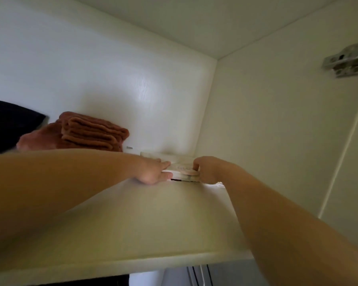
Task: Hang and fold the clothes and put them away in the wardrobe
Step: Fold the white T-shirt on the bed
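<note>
Both bare forearms reach over the white wardrobe shelf (132, 223). Deep on it, near the right wall, the left hand (153, 172) and the right hand (207, 170) each pinch one end of the pale folded cloth stack (184, 167). It is probably soft and light, so both ends need support.

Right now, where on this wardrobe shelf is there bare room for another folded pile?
Bare: the front strip of the shelf, from its front edge back to the hands, and a narrow gap between the orange towels and the pale folded pile that left hand and right hand grip. Crowded: left rear, towels beside a dark item; right rear corner, the pile.
</note>
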Motion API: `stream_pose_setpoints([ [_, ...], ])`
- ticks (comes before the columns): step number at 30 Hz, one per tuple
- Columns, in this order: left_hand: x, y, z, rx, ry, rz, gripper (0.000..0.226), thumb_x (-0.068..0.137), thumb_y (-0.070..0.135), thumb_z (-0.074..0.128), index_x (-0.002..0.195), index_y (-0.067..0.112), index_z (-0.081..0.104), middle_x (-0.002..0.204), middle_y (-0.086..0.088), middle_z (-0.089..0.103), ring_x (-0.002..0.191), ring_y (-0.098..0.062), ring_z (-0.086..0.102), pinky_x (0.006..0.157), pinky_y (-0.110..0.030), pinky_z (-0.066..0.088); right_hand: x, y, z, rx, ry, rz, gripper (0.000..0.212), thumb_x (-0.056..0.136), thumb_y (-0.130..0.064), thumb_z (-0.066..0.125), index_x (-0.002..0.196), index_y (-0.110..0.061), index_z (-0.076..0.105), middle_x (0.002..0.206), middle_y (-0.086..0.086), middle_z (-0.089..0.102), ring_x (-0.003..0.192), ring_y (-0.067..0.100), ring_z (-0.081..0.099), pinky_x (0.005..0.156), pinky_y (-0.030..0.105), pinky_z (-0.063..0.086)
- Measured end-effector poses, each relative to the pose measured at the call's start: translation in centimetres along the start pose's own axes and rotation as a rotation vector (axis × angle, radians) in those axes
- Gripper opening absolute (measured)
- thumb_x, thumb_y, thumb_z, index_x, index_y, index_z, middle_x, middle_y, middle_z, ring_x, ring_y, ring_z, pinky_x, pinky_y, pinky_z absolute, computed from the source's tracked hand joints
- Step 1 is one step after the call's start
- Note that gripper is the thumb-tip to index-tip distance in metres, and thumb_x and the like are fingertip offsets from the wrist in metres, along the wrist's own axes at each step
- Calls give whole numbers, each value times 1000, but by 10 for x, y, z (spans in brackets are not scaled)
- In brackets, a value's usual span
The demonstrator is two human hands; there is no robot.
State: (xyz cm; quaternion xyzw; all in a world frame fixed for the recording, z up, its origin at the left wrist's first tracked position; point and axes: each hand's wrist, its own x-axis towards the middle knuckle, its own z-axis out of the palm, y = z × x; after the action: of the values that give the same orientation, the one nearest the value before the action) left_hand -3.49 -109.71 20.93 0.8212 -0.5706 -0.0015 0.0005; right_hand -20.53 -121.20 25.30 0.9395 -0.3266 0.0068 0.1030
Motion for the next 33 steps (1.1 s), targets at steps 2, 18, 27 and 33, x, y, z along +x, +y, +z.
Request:
stream_pose_setpoints([
  [2, 15, -4, 0, 25, -4, -18, 74, 102, 67, 16, 162, 29, -3, 170, -7, 0, 155, -30, 13, 125, -46, 12, 18, 3, 8, 27, 9, 20, 35, 93, -11, 53, 127, -13, 59, 131, 9, 60, 116, 30, 57, 92, 33, 47],
  [18, 102, -39, 3, 58, -15, -85, 59, 108, 46, 14, 162, 26, 4, 170, -6, -2, 156, -32, 8, 123, -53, 8, 98, -1, 46, 336, 32, 190, 47, 108, -40, 21, 140, -12, 40, 145, 24, 49, 129, 37, 50, 106, 41, 38],
  [27, 42, 9, -20, 236, -80, -34, 41, 106, 15, 38, 145, 7, 49, 144, -16, 55, 127, -34, 56, 98, -38, 44, 26, -32, 2, 329, 118, 239, 41, 108, -14, 23, 136, 2, 49, 142, 23, 51, 129, 36, 51, 104, 37, 40],
  [33, -49, 48, -46, 210, 2, 44, 36, 107, 8, 34, 135, 2, 55, 133, -16, 61, 114, -32, 59, 70, -26, 31, -82, -37, -23, 526, 409, 303, 42, 107, -24, 36, 103, 3, 67, 105, 20, 68, 104, 37, 63, 76, 31, 43],
])
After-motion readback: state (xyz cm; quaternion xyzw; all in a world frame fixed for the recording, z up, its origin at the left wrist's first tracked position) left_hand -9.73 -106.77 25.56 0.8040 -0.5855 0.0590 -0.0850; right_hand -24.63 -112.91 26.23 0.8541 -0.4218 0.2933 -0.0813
